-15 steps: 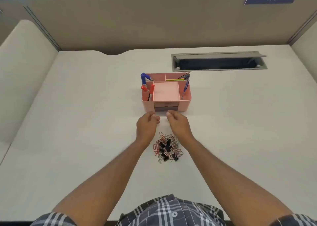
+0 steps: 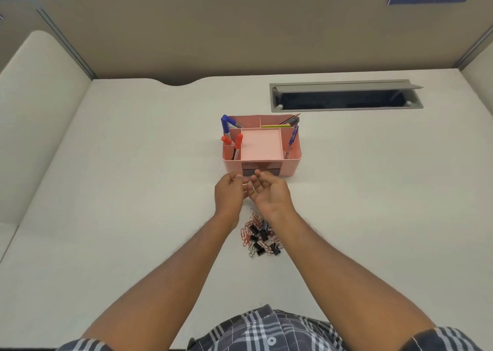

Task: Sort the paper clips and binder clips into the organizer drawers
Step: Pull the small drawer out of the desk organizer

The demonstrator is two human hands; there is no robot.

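Note:
A pink desk organizer point(image 2: 290, 164) stands mid-desk with two grey drawers point(image 2: 249, 171) in its front face, both pushed in. A mixed pile of red paper clips and black binder clips point(image 2: 261, 237) lies on the desk close to me, between my forearms. My left hand point(image 2: 229, 194) hovers just in front of the drawers, back up, fingers loosely curled and holding nothing that I can see. My right hand point(image 2: 270, 194) is beside it, almost touching, palm turned inward with relaxed fingers, empty. Both hands are beyond the pile, not touching it.
Blue and red markers point(image 2: 231, 134) stand in the organizer's left slots, and pencils and a blue pen point(image 2: 292, 137) in the back and right slots. A grey cable hatch point(image 2: 344, 96) sits open at the back right. Cubicle walls enclose the desk.
My right hand has rolled so that its palm faces inward and its fingers have loosened. Both hands stay in front of the drawers. The pile has not moved.

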